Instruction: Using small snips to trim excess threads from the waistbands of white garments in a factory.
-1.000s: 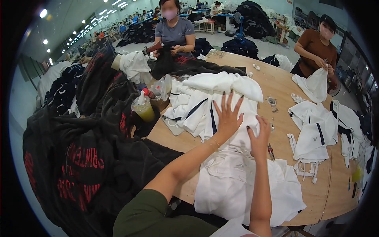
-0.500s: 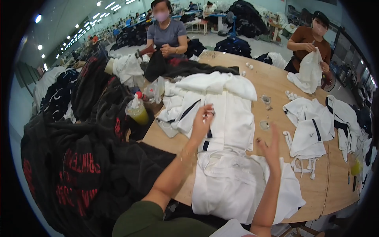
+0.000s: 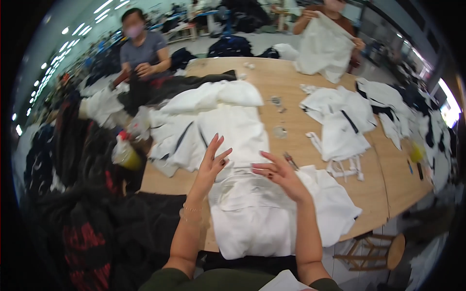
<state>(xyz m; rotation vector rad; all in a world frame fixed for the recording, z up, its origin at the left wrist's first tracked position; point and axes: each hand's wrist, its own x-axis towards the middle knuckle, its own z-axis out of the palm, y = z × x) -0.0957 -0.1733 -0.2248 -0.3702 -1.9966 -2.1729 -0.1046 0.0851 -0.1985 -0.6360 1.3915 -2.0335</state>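
My left hand [image 3: 212, 162] hovers over the white cloth with its fingers spread and nothing in them. Facing it, my right hand [image 3: 281, 175] is also open, its fingers apart and pointing left. Below both lies a white garment [image 3: 252, 218], bunched at the table's near edge. Just beyond it, a stack of white garments [image 3: 233, 128] with navy strips is spread out. Beside my right hand, a small pair of thread snips [image 3: 290, 161] seems to lie on the wood; blur hides its detail.
The wooden table [image 3: 286, 106] carries more white garments [image 3: 340, 121] at right. Dark clothes [image 3: 121, 233] with red print heap up at left, near a cup of green drink [image 3: 127, 157]. Two co-workers stand across the table; one holds a white cloth [image 3: 325, 46]. A stool [image 3: 395, 252] stands at lower right.
The view has turned right, so the scene sits farther left. My hands have come closer together over the near white garment. The co-worker at right has spread the white cloth wider.
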